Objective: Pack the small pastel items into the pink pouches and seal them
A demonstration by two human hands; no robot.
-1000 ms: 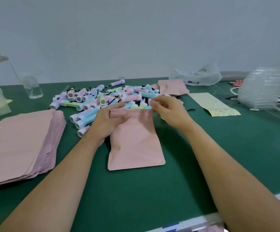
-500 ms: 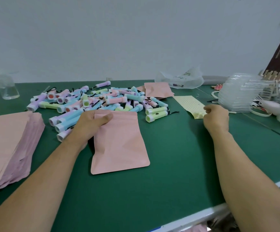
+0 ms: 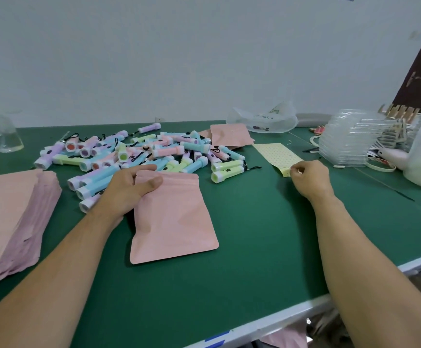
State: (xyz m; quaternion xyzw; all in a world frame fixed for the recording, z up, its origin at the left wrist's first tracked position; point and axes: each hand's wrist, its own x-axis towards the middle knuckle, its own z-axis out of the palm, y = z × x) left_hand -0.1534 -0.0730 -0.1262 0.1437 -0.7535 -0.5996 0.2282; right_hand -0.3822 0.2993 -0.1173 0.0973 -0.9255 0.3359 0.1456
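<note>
Gripping pink pouch (image 3: 176, 222), pinching yellow sheet (image 3: 276, 154)

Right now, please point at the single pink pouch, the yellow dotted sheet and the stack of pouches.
pink pouch (image 3: 176, 222): head view, middle of its front.
yellow dotted sheet (image 3: 276, 155): head view, middle of its face.
stack of pouches (image 3: 6, 209): head view, top pouch's face.

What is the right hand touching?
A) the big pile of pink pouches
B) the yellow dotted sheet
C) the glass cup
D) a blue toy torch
B: the right hand pinches the near end of the yellow dotted sheet, while the left hand holds the pink pouch.
</note>
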